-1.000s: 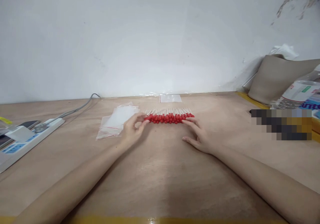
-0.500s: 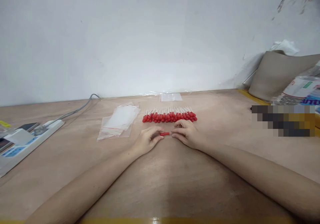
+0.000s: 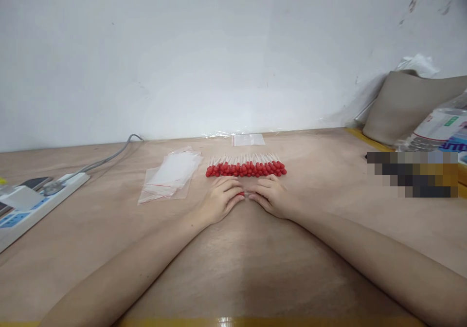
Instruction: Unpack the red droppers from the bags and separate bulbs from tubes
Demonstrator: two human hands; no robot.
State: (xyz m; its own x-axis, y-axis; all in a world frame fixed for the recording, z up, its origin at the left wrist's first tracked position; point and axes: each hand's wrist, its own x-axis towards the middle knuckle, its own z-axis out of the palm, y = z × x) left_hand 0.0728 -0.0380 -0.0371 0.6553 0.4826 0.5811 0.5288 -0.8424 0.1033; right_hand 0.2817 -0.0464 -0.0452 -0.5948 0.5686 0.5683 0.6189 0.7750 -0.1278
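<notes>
My left hand (image 3: 221, 201) pinches the red end of a small dropper (image 3: 241, 193) just above the table, and its fingers cover most of it. Close by on the right, my right hand (image 3: 270, 195) has its thumb and fingertips closed at the dropper's thin pale end, which is largely hidden. Just beyond both hands lies a row of many similar droppers (image 3: 248, 169), red bulbs toward me and pale pointed tips toward the wall.
Clear zip bags (image 3: 171, 173) lie stacked left of the row, and a single bag (image 3: 248, 140) lies by the wall. At far left are a power strip (image 3: 62, 190) with a grey cable and a phone (image 3: 41, 183). A plastic bottle (image 3: 434, 130) and grey container (image 3: 396, 105) stand right.
My left hand's fingers have slid right along the dropper, covering more of its red part. The two hands' fingertips are now closer together. The view has shifted slightly.
</notes>
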